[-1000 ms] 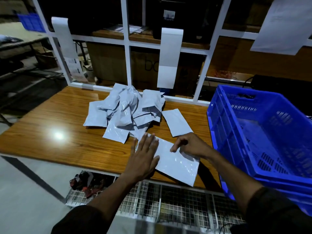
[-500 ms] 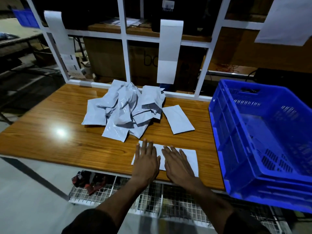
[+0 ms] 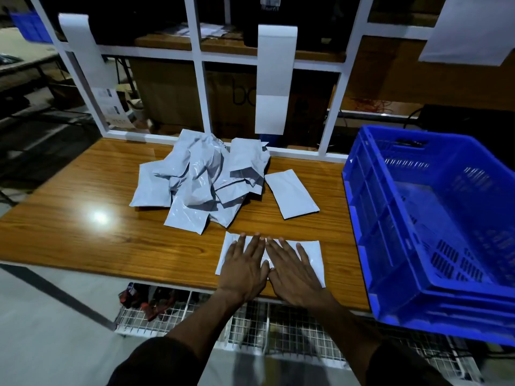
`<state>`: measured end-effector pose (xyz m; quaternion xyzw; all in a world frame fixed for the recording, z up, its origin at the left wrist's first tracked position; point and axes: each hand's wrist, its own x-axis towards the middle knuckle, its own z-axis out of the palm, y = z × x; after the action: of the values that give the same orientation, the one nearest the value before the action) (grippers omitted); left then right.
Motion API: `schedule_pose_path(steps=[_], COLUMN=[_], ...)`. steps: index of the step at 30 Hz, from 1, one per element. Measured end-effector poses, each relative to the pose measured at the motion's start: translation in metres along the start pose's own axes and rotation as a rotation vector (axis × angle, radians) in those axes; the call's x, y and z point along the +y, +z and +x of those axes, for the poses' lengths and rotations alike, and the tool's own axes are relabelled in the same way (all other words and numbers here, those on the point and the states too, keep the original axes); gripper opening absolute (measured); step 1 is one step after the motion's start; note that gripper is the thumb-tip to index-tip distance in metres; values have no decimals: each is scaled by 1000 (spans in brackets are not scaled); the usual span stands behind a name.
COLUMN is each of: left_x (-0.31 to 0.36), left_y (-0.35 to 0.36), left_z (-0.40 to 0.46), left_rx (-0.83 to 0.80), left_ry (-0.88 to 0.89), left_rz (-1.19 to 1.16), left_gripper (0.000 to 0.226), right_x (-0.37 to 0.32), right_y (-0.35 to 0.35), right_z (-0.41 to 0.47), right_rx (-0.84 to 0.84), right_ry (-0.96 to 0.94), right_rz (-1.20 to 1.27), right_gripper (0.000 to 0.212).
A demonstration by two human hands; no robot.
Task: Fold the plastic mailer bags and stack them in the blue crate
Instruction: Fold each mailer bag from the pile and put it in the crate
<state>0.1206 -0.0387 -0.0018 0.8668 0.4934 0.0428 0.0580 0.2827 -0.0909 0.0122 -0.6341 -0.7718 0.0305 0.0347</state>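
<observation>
Mailer bag [image 3: 313, 253] | both hands flat, pressing it | blue crate [image 3: 434, 218] beside

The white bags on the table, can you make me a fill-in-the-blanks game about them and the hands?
1. Both hands, the left hand and the right hand, press flat on one ____ mailer bag.
2. The crate to the right of the table is coloured ____.
3. The crumpled pile of bags lies ____ from the person than the pressed bag.
4. One flat bag lies between the pile and the ____.

Missing words: white; blue; farther; crate
</observation>
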Motion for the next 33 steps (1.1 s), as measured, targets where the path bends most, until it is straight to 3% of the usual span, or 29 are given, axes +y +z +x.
schedule_pose_path(steps=[14,17,20,23,25,28,33], left_x=[-4,-2,5,15,15,4,-9], left_y=[-12,-21,-20,-20,-13,-6,-12], left_z=[-7,-3,3,7,7,4,-4], left_rx=[-53,-14,12,-12,32,34,-47], left_ry=[-177,-234,-87,36,60,27,-81], left_rz=[-90,-190,-42,-138,-127,-94,-11], left_gripper=[85,66,53,54,53,62,96], right_x=[26,21,7,-8,-10,-5,16], right_y=[-19,-24,-30,-19,-14,-10,-11], right_z=[-26,-19,-9,-1,-1,-3,-13], right_rx=[-174,-190,-105,-115,-120,-115,-94], right_ry=[226,271,222,78,93,142,228], right_rz=[27,27,-87,-67,-36,-14,28], right_gripper=[71,70,70,75,76,67,76])
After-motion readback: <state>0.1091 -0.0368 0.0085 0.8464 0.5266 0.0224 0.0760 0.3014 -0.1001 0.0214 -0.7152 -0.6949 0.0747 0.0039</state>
